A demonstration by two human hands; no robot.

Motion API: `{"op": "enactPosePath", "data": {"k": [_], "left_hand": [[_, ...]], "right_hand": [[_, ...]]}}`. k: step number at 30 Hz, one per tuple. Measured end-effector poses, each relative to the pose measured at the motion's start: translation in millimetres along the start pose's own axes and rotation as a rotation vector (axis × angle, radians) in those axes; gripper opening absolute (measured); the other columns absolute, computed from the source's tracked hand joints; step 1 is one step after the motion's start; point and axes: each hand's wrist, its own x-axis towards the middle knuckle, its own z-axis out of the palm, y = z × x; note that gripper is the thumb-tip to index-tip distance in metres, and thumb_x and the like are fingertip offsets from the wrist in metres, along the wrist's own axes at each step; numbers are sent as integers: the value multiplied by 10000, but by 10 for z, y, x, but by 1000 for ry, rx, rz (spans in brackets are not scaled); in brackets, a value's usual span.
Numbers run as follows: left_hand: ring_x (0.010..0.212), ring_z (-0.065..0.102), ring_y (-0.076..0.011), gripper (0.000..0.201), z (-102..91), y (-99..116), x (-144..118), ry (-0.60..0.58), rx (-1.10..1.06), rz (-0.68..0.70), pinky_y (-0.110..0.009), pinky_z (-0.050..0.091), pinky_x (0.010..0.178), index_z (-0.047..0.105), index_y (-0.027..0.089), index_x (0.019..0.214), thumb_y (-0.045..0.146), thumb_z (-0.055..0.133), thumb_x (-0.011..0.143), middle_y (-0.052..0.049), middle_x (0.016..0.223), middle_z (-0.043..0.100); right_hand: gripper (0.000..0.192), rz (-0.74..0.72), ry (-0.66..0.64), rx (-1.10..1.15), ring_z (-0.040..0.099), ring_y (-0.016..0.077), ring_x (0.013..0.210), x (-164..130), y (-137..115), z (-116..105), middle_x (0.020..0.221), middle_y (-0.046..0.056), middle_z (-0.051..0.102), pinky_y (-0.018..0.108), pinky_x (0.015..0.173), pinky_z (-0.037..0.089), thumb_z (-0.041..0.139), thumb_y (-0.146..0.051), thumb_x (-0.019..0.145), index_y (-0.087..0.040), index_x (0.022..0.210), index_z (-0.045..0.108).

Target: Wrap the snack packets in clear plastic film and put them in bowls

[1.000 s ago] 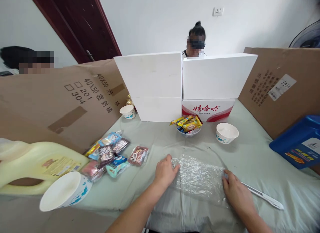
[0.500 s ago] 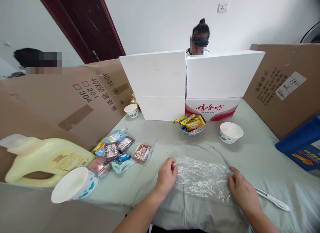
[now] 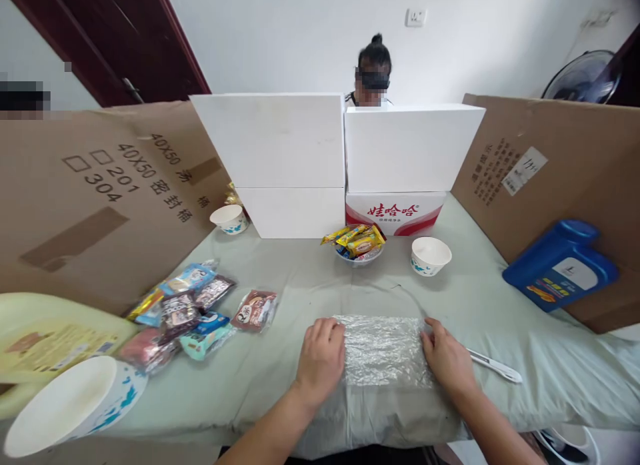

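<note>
A crinkled sheet of clear plastic wrap [image 3: 383,348] lies flat on the pale green cloth near the table's front edge. My left hand [image 3: 320,360] rests on its left edge, fingers curled down onto the film. My right hand [image 3: 447,362] presses its right edge the same way. The sheet is stretched between the two hands. A white-handled knife [image 3: 495,367] lies on the cloth just right of my right hand.
Snack packets [image 3: 193,308] lie to the left; a bowl of sweets [image 3: 357,245] and a white paper bowl [image 3: 430,255] stand behind. Another bowl [image 3: 67,408] and yellow jug [image 3: 45,335] sit front left, a blue jug [image 3: 560,265] right. Cardboard and white boxes [image 3: 340,158] wall the table; a person sits behind.
Both hands have drawn closer together and the wrap now looks narrower and squarer, flattened between them. The camera has shifted, so the scene sits further left and lower.
</note>
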Motion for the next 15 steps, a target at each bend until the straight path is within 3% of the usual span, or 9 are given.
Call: {"op": "enactPosePath", "data": {"k": [2, 4, 6, 9, 12, 15], "left_hand": [[1176, 505, -281, 300, 86, 139, 38, -66, -99, 199, -478, 394, 1005, 606, 222, 1170, 192, 447, 917, -90, 1219, 595], [1355, 340, -330, 445, 209, 242, 50, -195, -143, 305, -549, 280, 1096, 488, 269, 1350, 372, 516, 918, -74, 1432, 456], [1430, 154, -388, 660, 325, 291, 33, -321, -133, 296, -633, 170, 1112, 346, 321, 1454, 549, 551, 870, -58, 1553, 274], [1441, 39, -416, 738, 425, 292, -20, -399, -112, 245, -686, 88, 1098, 239, 350, 1494, 624, 511, 864, -52, 1590, 157], [1440, 11, -420, 734, 453, 290, -51, -396, -102, 249, -690, 73, 1096, 207, 356, 1501, 613, 497, 877, -45, 1595, 119], [1443, 20, -410, 745, 447, 269, -52, -378, -89, 256, -675, 82, 1103, 186, 367, 1502, 618, 494, 873, -27, 1596, 121]], "right_hand": [[357, -5, 4, 1, 696, 234, 851, 4, -20, 4, 1019, 104, 711, 324, 703, 494, 342, -323, 954, -167, 1221, 519], [349, -3, 5, -9, 696, 231, 860, 19, -13, 13, 1028, 104, 709, 320, 709, 492, 342, -318, 960, -170, 1218, 524], [344, 4, 12, -28, 694, 230, 845, 40, 27, 12, 1018, 100, 709, 324, 710, 493, 341, -312, 963, -174, 1215, 529], [341, -13, 128, -61, 675, 240, 861, 52, 82, -18, 1021, 115, 696, 352, 758, 492, 331, -298, 963, -169, 1182, 558], [356, -223, 236, -38, 612, 267, 1028, -5, 3, -30, 1101, 139, 664, 407, 910, 443, 342, -331, 971, -166, 1156, 597], [463, -594, 85, -6, 429, 292, 1294, -111, -185, 34, 1368, 100, 535, 480, 1075, 298, 401, -452, 954, -212, 1336, 505]]}}
